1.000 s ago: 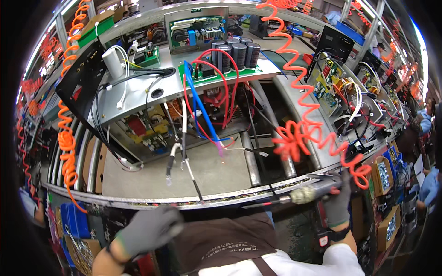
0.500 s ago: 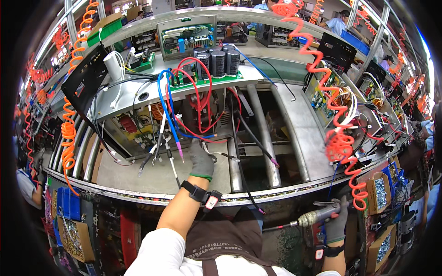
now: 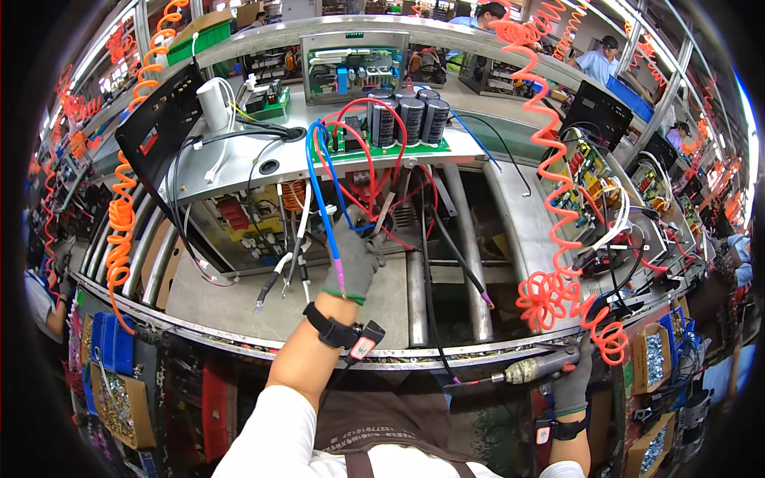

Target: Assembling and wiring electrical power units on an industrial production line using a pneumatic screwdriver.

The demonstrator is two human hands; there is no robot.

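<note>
Brown apron (image 3: pixel 382 418), nearest to me, at the lower edge. Right hand (image 3: pixel 572 382), grey-gloved, low beside the conveyor's front rail (image 3: pixel 398 358): I have it closed around a power driver (image 3: pixel 532 368), bit pointing left. Left hand (image 3: pixel 358 263), grey-gloved, black strap (image 3: pixel 328 327) at the wrist: I have it over the rail and in among the wiring at the front of an open metal chassis (image 3: pixel 239 171); wires cover the fingertips, so I cannot tell whether they pinch anything or stand apart. Blue wires (image 3: pixel 322 195), looping down from the chassis top, one purple-sleeved end crossing in front of that glove. Red wires (image 3: pixel 371 175), bowed above and behind the hand. Cardboard boxes of small metal parts, one left (image 3: pixel 123 406), one right (image 3: pixel 653 358), outside the rail. Pale board (image 3: pixel 219 295) beneath the chassis; steel rollers (image 3: pixel 476 295) to its right. Atop the chassis: dark capacitors (image 3: pixel 434 119) in a cluster, and a white cylinder (image 3: pixel 213 107); a black panel (image 3: pixel 163 111) leans at its left end. Second open unit (image 3: pixel 613 191), well apart at right. Orange coiled hose (image 3: pixel 551 159), hanging between. Farthest, a person in light blue (image 3: pixel 602 61), across the line.
</note>
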